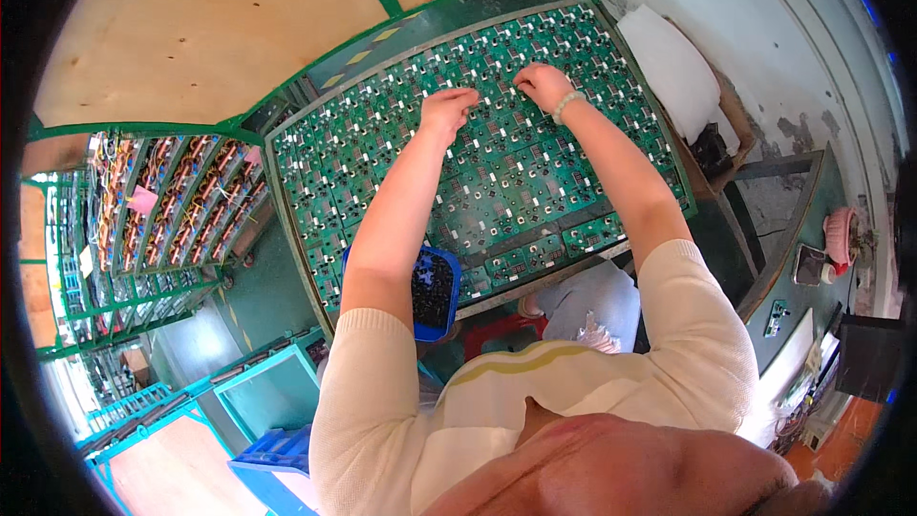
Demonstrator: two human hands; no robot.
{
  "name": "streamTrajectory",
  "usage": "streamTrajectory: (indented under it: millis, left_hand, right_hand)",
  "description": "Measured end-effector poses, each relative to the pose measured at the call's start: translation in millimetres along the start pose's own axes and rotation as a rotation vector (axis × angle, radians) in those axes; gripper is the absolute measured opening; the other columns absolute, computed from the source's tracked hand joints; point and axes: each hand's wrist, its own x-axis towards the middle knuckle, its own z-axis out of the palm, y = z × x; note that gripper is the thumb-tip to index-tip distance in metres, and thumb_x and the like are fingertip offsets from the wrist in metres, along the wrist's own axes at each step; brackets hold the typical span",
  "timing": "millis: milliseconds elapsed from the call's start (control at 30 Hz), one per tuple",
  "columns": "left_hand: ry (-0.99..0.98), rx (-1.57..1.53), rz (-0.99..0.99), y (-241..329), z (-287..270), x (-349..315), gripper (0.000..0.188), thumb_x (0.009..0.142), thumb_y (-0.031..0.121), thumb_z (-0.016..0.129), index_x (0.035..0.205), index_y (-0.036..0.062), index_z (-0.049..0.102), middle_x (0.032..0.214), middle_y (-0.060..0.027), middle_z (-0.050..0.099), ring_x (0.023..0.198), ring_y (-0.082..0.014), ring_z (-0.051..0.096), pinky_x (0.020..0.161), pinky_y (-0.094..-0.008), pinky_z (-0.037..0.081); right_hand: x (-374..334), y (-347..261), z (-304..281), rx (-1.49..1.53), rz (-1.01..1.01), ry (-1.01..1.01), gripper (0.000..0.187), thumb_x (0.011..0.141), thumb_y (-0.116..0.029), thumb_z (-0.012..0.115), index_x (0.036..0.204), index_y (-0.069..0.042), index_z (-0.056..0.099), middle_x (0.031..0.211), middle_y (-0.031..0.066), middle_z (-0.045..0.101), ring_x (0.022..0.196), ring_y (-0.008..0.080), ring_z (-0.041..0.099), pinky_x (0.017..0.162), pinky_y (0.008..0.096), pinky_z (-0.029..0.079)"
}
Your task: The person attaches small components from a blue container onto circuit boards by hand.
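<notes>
Fingers of the left hand point toward the right of the frame, bent and close to one another, while those of the right hand curl downward toward the left. Whether the tips meet, or hold some small part, I cannot tell on either hand. Both hands are in the upper middle of the frame, a little apart, over the green circuit boards. These lie in close rows across the middle and upper middle of the frame, dotted with white and dark parts, on a desk with a raised rim. The right wrist wears a pale beaded bracelet.

Below the middle of the frame, partly hidden under the left forearm, is a blue bin with small black parts in it. At the left of the frame a rack carries rows of wired pieces, with a pink slip among them. A wooden panel in a green frame fills the upper left. Toward the upper right, beside the boards, lies a white sack; at the right edge are a phone and a lone small board
</notes>
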Motion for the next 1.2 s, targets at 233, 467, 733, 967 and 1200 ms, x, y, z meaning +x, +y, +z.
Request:
streamTrajectory:
  millis: [233, 467, 733, 967, 1200]
  left_hand:
    - [0.078, 0.319, 0.137, -14, 9, 32, 0.015, 0.069, 0.009, 0.066, 0.081, 0.001, 0.065, 0.073, -0.0061, 0.063, 0.057, -0.01, 0.053, 0.048, -0.0215, 0.04]
    - [0.216, 1.006, 0.466, -14, 30, 43, 0.02, 0.064, 0.025, 0.07, 0.075, 0.0086, 0.067, 0.074, -0.0092, 0.064, 0.068, -0.0209, 0.062, 0.061, -0.0312, 0.049]
    - [0.18, 1.312, 0.422, -21, 32, 40, 0.017, 0.067, 0.025, 0.067, 0.077, 0.0123, 0.067, 0.077, -0.0082, 0.064, 0.071, -0.0248, 0.061, 0.065, -0.0352, 0.049]
    - [0.246, 1.097, 0.504, -26, 34, 43, 0.016, 0.069, 0.025, 0.065, 0.078, 0.0123, 0.067, 0.078, -0.0095, 0.063, 0.071, -0.0258, 0.061, 0.065, -0.0355, 0.049]
    - [0.201, 1.192, 0.463, -30, 31, 45, 0.012, 0.07, 0.022, 0.063, 0.077, 0.0127, 0.067, 0.08, -0.0084, 0.063, 0.076, -0.027, 0.06, 0.066, -0.0378, 0.048]
  right_hand:
    - [4, 1, 8, -0.077, -0.087, -0.165, 0.011, 0.072, -0.014, 0.058, 0.08, -0.009, 0.063, 0.083, 0.0088, 0.06, 0.083, 0.0271, 0.057, 0.074, 0.0382, 0.046]
    - [5, -7, 3, -0.129, -0.086, -0.21, 0.01, 0.071, -0.013, 0.06, 0.079, -0.008, 0.063, 0.08, 0.0085, 0.058, 0.082, 0.0267, 0.055, 0.074, 0.0372, 0.045]
    - [8, -3, 13, -0.17, -0.177, -0.189, 0.01, 0.07, -0.011, 0.059, 0.078, -0.01, 0.064, 0.078, 0.0083, 0.057, 0.081, 0.0264, 0.056, 0.073, 0.0369, 0.046]
    - [5, -7, 10, -0.185, -0.155, -0.237, 0.012, 0.072, -0.012, 0.054, 0.078, -0.012, 0.065, 0.08, 0.0117, 0.059, 0.083, 0.0277, 0.056, 0.074, 0.039, 0.046]
    - [-5, -8, 12, -0.093, -0.116, -0.092, 0.012, 0.073, -0.011, 0.055, 0.08, -0.009, 0.065, 0.079, 0.0112, 0.06, 0.082, 0.0285, 0.056, 0.075, 0.0387, 0.046]
